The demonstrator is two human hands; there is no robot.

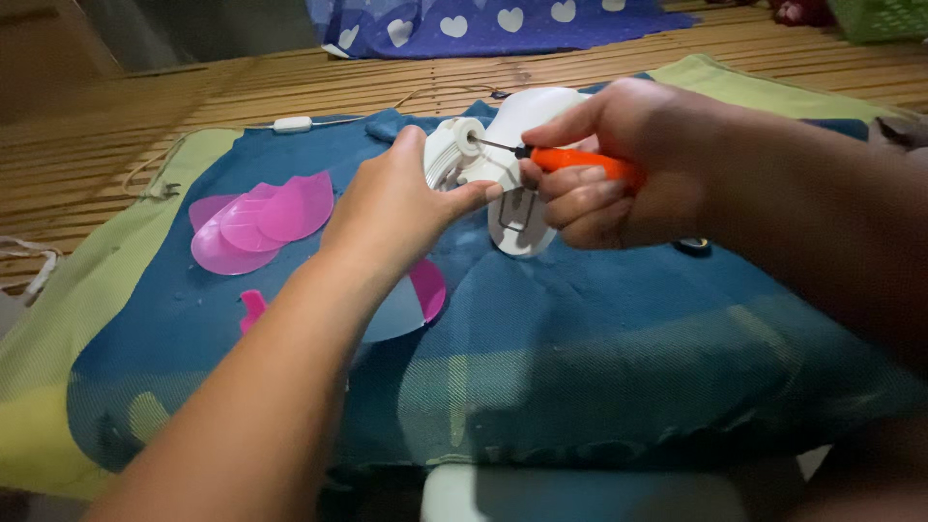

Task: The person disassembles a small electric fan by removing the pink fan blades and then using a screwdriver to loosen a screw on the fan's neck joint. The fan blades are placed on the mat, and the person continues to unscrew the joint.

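My left hand [401, 208] grips a white plastic fan body [459, 159] and steadies it on the blue cloth [599, 338]. My right hand [619, 164] holds an orange-handled screwdriver [580, 161] with its thin metal tip pressed into the white body near a round hub. A white slotted base part [517, 227] shows beneath my right fingers. Pink translucent fan blades [261, 222] lie on the cloth to the left, apart from both hands.
More pink blade pieces [425, 290] lie under my left forearm. A white cord with an inline switch [292, 124] runs along the slatted bamboo floor [116, 145]. A blue fabric with white hearts [483, 24] lies at the back. A green basket [884, 17] sits far right.
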